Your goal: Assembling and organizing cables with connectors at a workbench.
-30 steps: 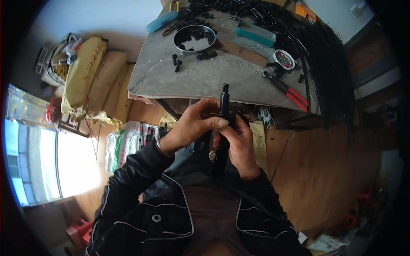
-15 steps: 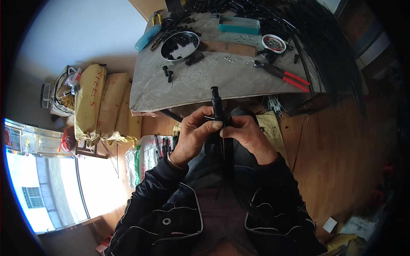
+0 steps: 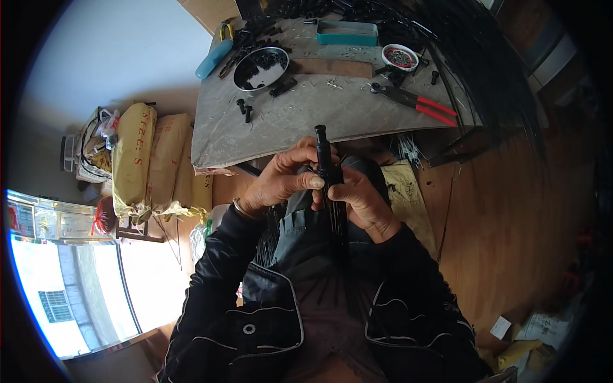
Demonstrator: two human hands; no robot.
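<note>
Upright above my lap stands what looks like a black umbrella frame [image 3: 324, 153], with a stepped tube at its top and thin dark ribs hanging below. My left hand [image 3: 284, 179] is closed on it from the left, thumb pressed near the rib joints. From the right, my right hand [image 3: 363, 199] pinches the same spot, its thumb just across from the left one. The lower ends of the ribs blend into my dark clothes. Beyond my hands, two short black plastic parts [image 3: 248, 113] lie on the grey worktable [image 3: 300, 118].
Red-handled pliers [image 3: 415, 102] lie at the table's right, near a round tub of small metal bits [image 3: 400, 57]. A round dish of black parts [image 3: 261, 68], a teal tray [image 3: 347, 34] and a wooden strip [image 3: 335, 67] sit farther back. Long black rods [image 3: 491, 76] overhang the right side.
My left hand has slid slightly left, and the thin piece sticking out beside its fingers is less visible. The view has shifted a little. Both hands keep hold of the frame.
</note>
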